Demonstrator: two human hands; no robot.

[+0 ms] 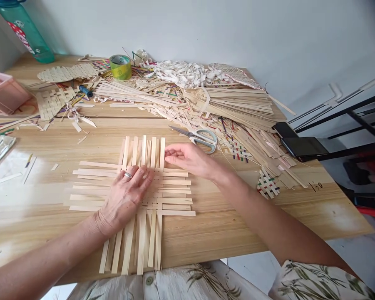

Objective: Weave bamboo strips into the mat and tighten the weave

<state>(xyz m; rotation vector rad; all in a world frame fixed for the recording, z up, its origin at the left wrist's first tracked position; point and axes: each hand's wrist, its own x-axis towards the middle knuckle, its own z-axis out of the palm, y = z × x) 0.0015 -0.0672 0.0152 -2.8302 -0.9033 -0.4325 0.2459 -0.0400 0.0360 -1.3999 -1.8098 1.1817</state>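
A woven piece of pale flat strips (175,201) lies on the wooden table, its loose strip ends sticking out on all four sides. My left hand (127,191), with a ring on one finger, rests palm down over the middle of the weave, its fingers close together and bent onto the strips. My right hand (187,158) is at the upper right corner, beside the rightmost upright strip. Its fingers point left, with the thumb apart from them, and nothing shows between them. Open scissors (199,137) lie just beyond my right hand.
Bundles of strips (234,106), white curled scraps (184,73) and a tape roll (120,67) cover the back. A teal bottle (25,31) and pink basket (6,93) stand left. A dark phone (304,146) lies near the right edge, a small coloured weave (268,183) nearer.
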